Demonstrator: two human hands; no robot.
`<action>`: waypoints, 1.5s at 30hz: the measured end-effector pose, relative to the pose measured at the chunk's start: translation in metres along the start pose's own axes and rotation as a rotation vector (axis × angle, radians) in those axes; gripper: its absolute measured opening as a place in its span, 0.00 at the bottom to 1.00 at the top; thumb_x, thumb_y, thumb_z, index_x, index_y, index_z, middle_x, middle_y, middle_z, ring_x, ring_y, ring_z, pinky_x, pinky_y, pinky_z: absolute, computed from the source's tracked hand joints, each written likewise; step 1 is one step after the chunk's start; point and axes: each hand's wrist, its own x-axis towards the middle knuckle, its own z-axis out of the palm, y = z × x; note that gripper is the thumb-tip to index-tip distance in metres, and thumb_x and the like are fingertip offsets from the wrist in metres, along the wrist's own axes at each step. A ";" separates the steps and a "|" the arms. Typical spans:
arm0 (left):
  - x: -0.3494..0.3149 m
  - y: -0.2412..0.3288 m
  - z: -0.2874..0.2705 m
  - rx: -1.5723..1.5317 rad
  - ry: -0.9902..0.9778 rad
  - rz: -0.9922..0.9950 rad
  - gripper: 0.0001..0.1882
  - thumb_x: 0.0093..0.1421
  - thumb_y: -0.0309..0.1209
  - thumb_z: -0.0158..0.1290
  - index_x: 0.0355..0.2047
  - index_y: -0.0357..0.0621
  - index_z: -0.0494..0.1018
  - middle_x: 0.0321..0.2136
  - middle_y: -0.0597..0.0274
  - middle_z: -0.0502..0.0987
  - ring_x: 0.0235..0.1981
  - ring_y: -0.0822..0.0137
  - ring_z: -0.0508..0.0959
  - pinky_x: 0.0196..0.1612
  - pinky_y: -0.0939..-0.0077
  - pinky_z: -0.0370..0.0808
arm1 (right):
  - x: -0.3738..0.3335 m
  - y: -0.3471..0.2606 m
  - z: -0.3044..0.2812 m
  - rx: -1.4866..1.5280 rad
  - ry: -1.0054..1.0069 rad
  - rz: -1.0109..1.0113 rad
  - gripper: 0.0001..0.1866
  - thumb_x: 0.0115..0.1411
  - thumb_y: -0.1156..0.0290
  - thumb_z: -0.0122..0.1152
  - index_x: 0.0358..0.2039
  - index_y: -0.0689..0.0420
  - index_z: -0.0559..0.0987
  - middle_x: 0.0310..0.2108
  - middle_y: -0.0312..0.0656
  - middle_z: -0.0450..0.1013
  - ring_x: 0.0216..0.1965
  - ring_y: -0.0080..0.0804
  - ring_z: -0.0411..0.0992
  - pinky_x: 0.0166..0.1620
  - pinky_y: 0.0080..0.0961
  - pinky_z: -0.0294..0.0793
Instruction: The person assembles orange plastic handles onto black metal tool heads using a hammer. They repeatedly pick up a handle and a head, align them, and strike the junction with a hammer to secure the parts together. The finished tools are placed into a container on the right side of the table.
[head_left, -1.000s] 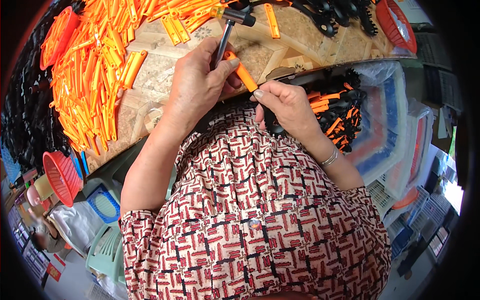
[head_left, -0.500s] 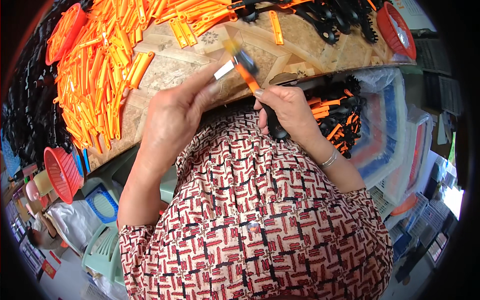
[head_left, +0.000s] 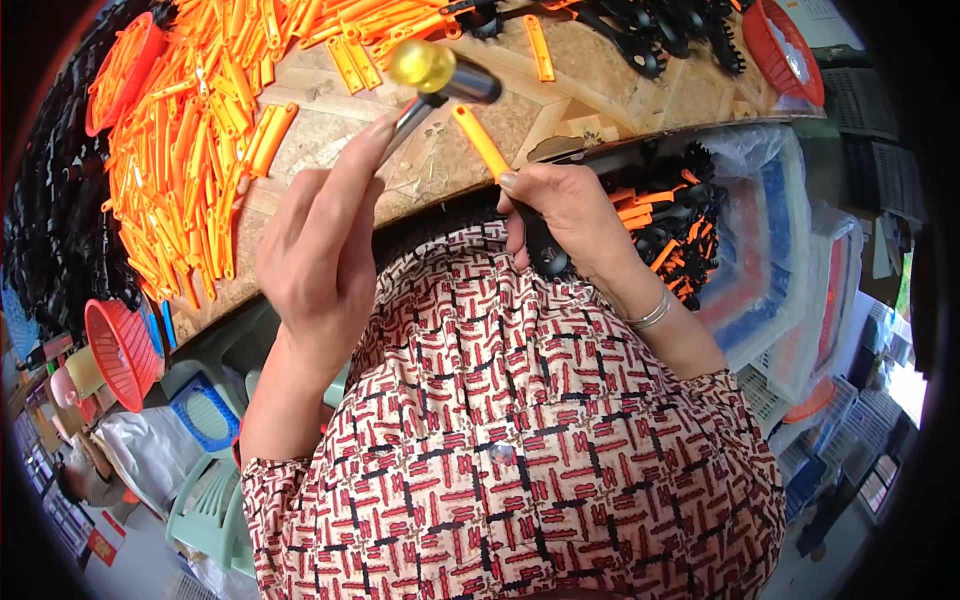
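My left hand [head_left: 325, 235] is closed around the metal shaft of a small hammer [head_left: 470, 82], raised over the near table edge. Its head has a round translucent yellow face at one end and a dark end at the other. My right hand [head_left: 572, 205] grips a black kitchen utensil with an orange handle [head_left: 482, 145]. The handle points up and away over the table edge, and the black head hangs below my fingers near my lap. Hammer and handle are apart. The utensil's exact kind is partly hidden by my hand.
Loose orange handles [head_left: 190, 190] lie heaped on the table's left and back. Black utensil heads [head_left: 645, 50] sit at the back right. Red baskets [head_left: 125, 350] stand at the left and a red basket [head_left: 785, 60] at the right. Orange-handled utensils [head_left: 685, 220] fill a space below the right edge.
My left hand has drawn the hammer up and left, away from the utensil's handle. My right hand has stayed nearly in place, still holding the utensil.
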 end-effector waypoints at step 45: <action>0.073 -0.109 0.038 0.307 -0.366 -0.517 0.22 0.59 0.47 0.62 0.37 0.37 0.81 0.22 0.52 0.80 0.26 0.54 0.81 0.34 0.61 0.75 | -0.009 -0.001 -0.024 -0.523 0.082 -0.319 0.09 0.64 0.76 0.65 0.41 0.68 0.79 0.20 0.38 0.79 0.23 0.14 0.73 0.29 0.18 0.71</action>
